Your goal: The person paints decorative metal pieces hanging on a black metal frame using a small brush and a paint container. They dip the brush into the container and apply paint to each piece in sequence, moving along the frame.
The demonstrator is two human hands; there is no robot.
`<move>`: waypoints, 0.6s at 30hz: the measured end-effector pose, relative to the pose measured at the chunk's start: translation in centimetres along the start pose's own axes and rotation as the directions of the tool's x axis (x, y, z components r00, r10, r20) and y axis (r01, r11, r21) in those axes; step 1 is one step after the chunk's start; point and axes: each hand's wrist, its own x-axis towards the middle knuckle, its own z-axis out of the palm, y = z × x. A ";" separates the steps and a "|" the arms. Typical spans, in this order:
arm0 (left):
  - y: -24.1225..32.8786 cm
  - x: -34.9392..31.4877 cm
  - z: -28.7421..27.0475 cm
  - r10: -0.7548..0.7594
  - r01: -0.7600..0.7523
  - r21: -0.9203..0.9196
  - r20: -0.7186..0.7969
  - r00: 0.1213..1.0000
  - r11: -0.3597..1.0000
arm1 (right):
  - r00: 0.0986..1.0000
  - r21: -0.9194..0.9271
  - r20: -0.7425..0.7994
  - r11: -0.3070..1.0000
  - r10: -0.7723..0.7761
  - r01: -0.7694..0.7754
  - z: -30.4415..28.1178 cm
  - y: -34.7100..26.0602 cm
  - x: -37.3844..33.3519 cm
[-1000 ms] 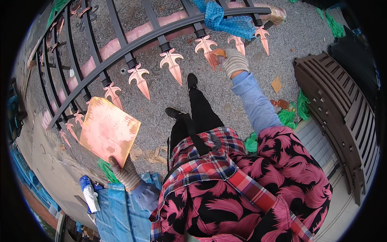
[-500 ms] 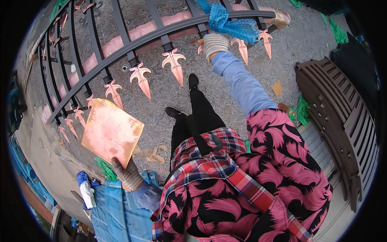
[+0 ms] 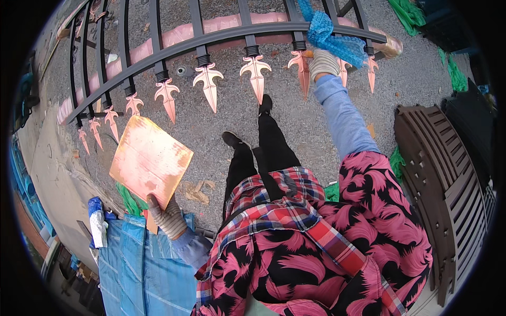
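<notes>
My left hand [image 3: 168, 217], in a striped work glove, grips the lower corner of a square cardboard sheet [image 3: 152, 158] smeared with copper-pink paint. My gloved right hand [image 3: 322, 65] is closed beside a copper-coloured spear-shaped finial [image 3: 300, 71] on a dark metal fence panel [image 3: 221, 38]. A bit of orange shows at its fingers; what they hold is mostly hidden. Blue bubble wrap [image 3: 327, 37] hangs over the rail just above that hand. Another finial [image 3: 342, 73] is partly covered by the right hand. Several more copper finials line the rail to the left.
A pink wrapped roll [image 3: 205, 25] lies beneath the fence bars on the gravel. Brown slatted metal panels [image 3: 427, 152] are stacked at the right. Blue sheeting [image 3: 142, 268] lies at the lower left, with green netting [image 3: 129, 199] beside it. Torn cardboard [image 3: 197, 192] lies near my feet.
The view has shifted, so the fence sits further right. My right hand has moved right along the fence, uncovering the finial it had hidden. My left hand still holds the cardboard sheet.
</notes>
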 end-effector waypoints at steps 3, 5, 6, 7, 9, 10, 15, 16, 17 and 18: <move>0.1 0.3 -0.7 0.038 -0.037 -0.027 0.007 0.999 0.999 | 0.984 0.177 0.155 0.977 0.091 -0.119 1.1 2.7 1.6; 0.4 0.4 -1.3 0.052 -0.051 -0.048 0.021 0.998 0.998 | 0.946 0.321 0.314 0.929 0.081 -0.186 0.9 3.7 1.1; 0.7 0.5 -1.6 0.049 -0.049 -0.065 0.005 0.999 0.997 | 0.976 0.267 0.208 0.956 0.062 -0.117 1.3 3.6 0.3; 0.8 0.5 -2.0 0.041 -0.043 -0.087 -0.015 0.999 0.995 | 0.995 0.197 0.099 0.979 0.033 -0.052 0.8 2.8 -1.8; 1.2 2.0 -4.1 0.028 -0.036 -0.126 -0.065 0.997 0.991 | 0.996 0.156 0.030 0.985 -0.085 0.079 0.8 -1.7 -5.8; 1.0 1.9 -3.8 0.008 -0.017 -0.139 -0.063 0.998 0.990 | 0.985 0.197 0.067 0.970 -0.161 0.146 0.3 -3.9 -6.9; 1.7 2.0 -3.2 0.040 -0.038 -0.070 0.016 0.999 0.997 | 0.883 0.391 0.126 0.841 -0.452 0.375 0.3 -17.2 -8.4; 1.5 1.8 -2.7 0.051 -0.050 -0.056 0.029 0.998 0.997 | 0.891 0.364 0.028 0.835 -0.452 0.412 2.1 -18.4 -7.0; 2.1 1.3 -3.1 0.092 -0.091 -0.035 0.017 0.996 0.995 | 0.884 0.329 0.145 0.864 -0.444 0.380 0.6 -20.9 -7.3; 2.3 1.0 -2.9 0.110 -0.109 -0.018 0.021 0.994 0.994 | 0.894 0.349 0.137 0.865 -0.427 0.360 2.1 -21.7 -7.0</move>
